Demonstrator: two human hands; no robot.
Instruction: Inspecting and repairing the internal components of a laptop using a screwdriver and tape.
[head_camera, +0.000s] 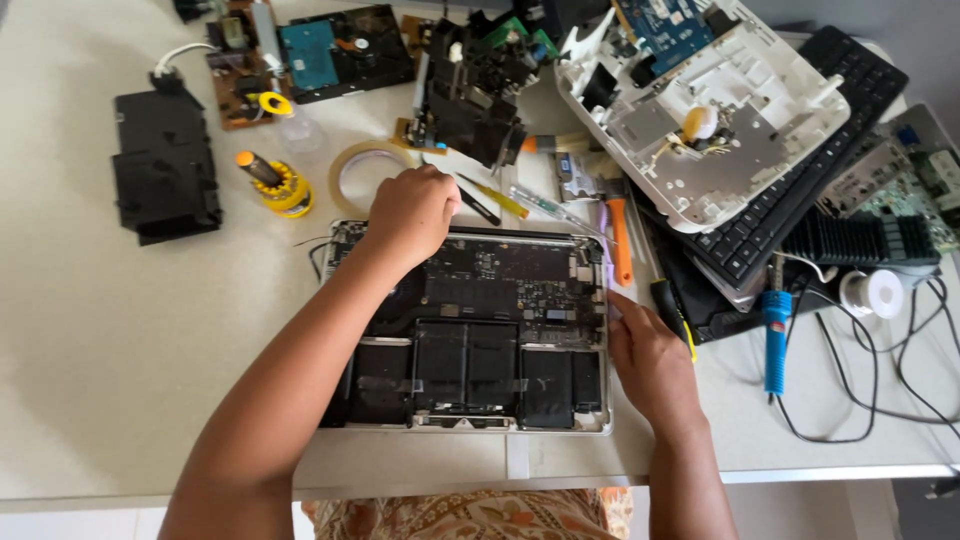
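Far left of the bench (110, 330): black plastic housing (165, 165), well apart from the work. Next, a yellow-handled screwdriver bit holder (275, 185) upright, and a tape roll (360, 172) lying flat just beyond the laptop's far-left corner. Behind them sit a brown circuit board (238, 75) and a hard drive with blue board (340, 50). Centre: opened laptop (470, 330), bottom cover off, lying flat near the front edge of the bench, logic board toward the far side, black battery cells (465, 365) toward the near side. Left hand (410, 212) is curled over the far-left corner, fingers tucked down; can't tell whether it pinches anything under there. Right hand (650, 355) rests at the right edge of the chassis, fingers flat against the rim, not gripping any tool that I can see. Handling call: metal shell looks stiff and moderately heavy, likely slick on this bench; exposed board and cells are the fragile part, so I'd hold by the outer rim and corners only, never the battery or board. Just beyond the laptop: small screwdrivers (495, 198) and an orange pry tool (620, 240). Right: stacked white printer chassis (710, 110) on a black keyboard (800, 190), blue soldering iron (777, 335), solder spool (872, 293), loose cables.
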